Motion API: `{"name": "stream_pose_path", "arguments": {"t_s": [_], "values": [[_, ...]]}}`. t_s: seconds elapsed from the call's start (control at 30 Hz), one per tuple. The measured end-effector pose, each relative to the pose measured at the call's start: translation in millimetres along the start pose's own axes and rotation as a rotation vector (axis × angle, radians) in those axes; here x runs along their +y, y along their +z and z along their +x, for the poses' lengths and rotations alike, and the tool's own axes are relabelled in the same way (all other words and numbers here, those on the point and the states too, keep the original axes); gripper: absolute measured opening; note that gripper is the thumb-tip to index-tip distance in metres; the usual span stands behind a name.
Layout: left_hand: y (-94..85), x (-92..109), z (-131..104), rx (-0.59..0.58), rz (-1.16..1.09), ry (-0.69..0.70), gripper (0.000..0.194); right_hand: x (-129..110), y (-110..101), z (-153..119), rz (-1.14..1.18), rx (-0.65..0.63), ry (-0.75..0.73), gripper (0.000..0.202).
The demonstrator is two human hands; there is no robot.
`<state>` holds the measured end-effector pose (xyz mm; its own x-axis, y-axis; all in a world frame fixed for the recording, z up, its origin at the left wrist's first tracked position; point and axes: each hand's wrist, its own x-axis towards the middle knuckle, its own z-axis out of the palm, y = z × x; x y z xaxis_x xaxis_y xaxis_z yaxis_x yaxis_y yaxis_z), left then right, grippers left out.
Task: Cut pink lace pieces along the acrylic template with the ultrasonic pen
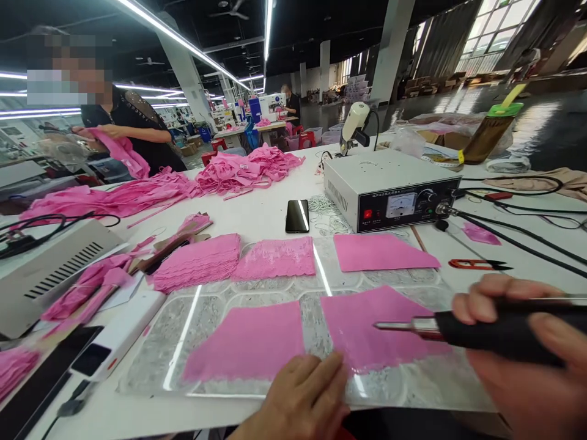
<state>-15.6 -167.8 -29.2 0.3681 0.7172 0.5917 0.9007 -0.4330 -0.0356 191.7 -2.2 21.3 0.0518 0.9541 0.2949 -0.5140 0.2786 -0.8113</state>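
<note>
My right hand (527, 342) is closed round the black handle of an ultrasonic cutter (463, 327). Its thin metal tip points left, over a pink fabric piece (362, 318) on the clear mat (151, 360). At that piece's lower left corner, my left hand (307, 391) rests with fingers extended and fingertips down. Just left of it lies a second pink fabric piece (252, 342). Behind these are a thick stack of pink fabric pieces (197, 263), a lace-patterned pink piece (277, 256) and a plain pink piece (385, 252).
A control box (389, 189) with cables stands at the back right, near thread snips (477, 264). A phone (297, 216) lies behind the mat. Pink garments (247, 168) are heaped at the back, where another person (137, 122) handles pink cloth. A bottle (490, 134) stands far right.
</note>
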Motion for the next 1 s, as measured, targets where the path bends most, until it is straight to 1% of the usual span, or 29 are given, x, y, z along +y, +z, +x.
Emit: {"name": "stream_pose_path", "arguments": {"t_s": [0.03,0.1,0.13,0.2,0.3,0.4,0.5,0.77,0.9,1.0], "values": [[4.3,0.1,-1.5,0.013,0.026,0.009,0.027,5.5,15.8,-1.5,0.038,-0.026,0.014,0.006],[10.2,-0.5,-0.8,0.030,0.046,0.024,0.027,15.5,40.3,-6.6,0.071,-0.129,0.046,0.009],[11.9,-0.8,0.2,0.041,0.045,0.026,0.027,20.0,48.4,-9.2,0.076,-0.179,0.045,0.009],[13.6,-1.0,1.3,0.051,0.036,0.026,0.025,27.9,57.4,-13.1,0.070,-0.260,0.043,0.008],[14.0,-0.6,1.1,0.079,0.007,0.015,0.020,36.2,60.8,-15.1,0.054,-0.312,0.053,0.006],[14.0,-0.2,0.8,0.113,-0.025,-0.005,0.019,39.6,61.8,-15.2,0.033,-0.295,0.053,0.006],[14.7,-0.3,0.2,0.094,-0.043,-0.013,0.019,39.7,63.8,-15.4,0.014,-0.280,0.046,0.005],[15.2,-1.0,-2.9,0.049,-0.051,-0.002,0.019,41.6,64.1,-15.1,0.017,-0.309,0.056,0.007],[14.5,-2.0,-1.1,0.059,-0.043,0.023,0.019,42.1,62.9,-14.7,0.019,-0.335,0.050,0.007],[14.3,-1.6,-1.2,0.044,-0.050,0.026,0.020,42.3,63.8,-14.3,0.017,-0.364,0.058,0.006]]}}
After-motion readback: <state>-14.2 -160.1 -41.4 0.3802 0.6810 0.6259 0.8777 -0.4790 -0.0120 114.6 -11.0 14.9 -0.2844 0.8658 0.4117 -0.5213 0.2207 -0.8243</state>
